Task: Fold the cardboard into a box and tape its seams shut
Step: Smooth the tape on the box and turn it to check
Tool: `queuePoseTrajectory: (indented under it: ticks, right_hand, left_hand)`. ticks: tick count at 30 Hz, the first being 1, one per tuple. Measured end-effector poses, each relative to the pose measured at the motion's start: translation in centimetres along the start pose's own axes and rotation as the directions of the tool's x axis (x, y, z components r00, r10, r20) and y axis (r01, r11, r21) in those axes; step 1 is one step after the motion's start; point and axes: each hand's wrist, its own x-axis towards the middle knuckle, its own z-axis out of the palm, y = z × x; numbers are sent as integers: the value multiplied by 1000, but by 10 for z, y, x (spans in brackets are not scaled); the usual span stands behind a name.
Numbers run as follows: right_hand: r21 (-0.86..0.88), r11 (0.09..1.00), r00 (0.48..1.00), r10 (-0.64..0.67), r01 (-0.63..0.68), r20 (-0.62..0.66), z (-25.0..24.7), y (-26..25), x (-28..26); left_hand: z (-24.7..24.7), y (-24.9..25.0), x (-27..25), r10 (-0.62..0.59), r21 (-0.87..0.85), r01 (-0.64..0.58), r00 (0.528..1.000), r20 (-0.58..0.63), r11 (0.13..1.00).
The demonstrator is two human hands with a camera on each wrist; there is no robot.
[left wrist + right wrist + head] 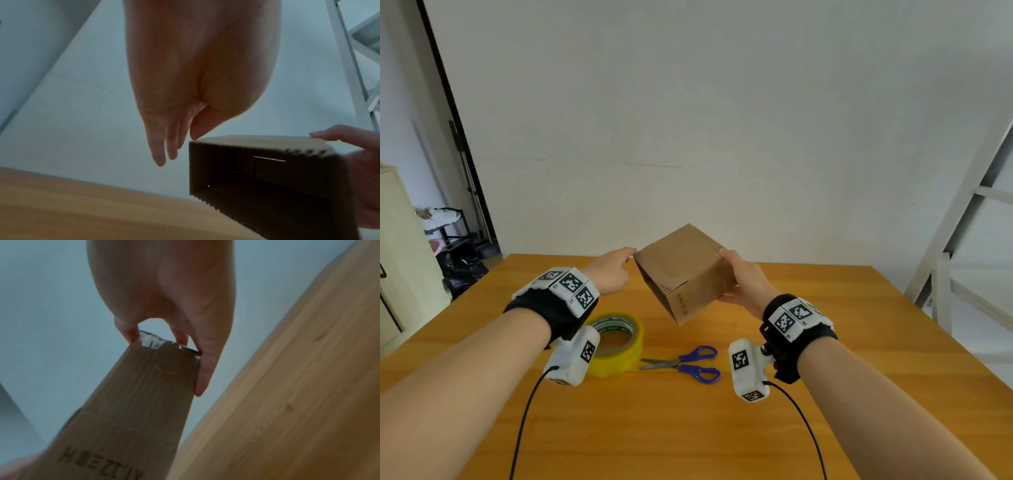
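Above table (pixel 825 342) | right hand (pixel 744 279) grips box (pixel 685 270) | left hand (pixel 609 270) touching corner

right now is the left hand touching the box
Touching: in the left wrist view the left hand rests its thumb tip on the box top corner; the fingers hang free.

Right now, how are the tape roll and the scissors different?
The tape roll is a round yellow ring; the scissors are long, with blue handles and grey metal blades. The tape roll is partly hidden behind the left wrist camera; the scissors show fully. Both lie untouched on the wooden table.
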Motion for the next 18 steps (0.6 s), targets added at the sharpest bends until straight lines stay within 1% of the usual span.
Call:
queuePoseTrajectory:
  ticks: [2,5,7,10,13,16,18]
  right_hand:
    - [70,997,1000,25,-26,18,-4,1,-2]
    - [166,984,997,60,-66,37,-9,3,-5]
    - [195,978,996,69,-79,54,-13,4,-9]
    - [207,976,996,51,-66,78,-17,4,-14]
    - [224,973,997,42,-57,70,-18,6,-16]
    - [254,967,999,14,-22,36,-17,6,-17]
    - [259,966,1000,-2,-2,16,-16,3,-18]
  left_hand:
    - [1,1,-2,-4,-57,4,1000,-6,998]
    - [1,5,-5,22,-161,-31,998,-57,987]
    - [2,8,-9,37,-195,-46,998,-50,980]
    - [4,15,-15,33,-259,-35,999,-13,965]
    - [6,18,-17,34,-350,-45,999,-36,936]
    - [6,22,-16,-3,-446,-34,997,-83,894]
    - [4,25,-16,-56,-529,-22,990,-130,848]
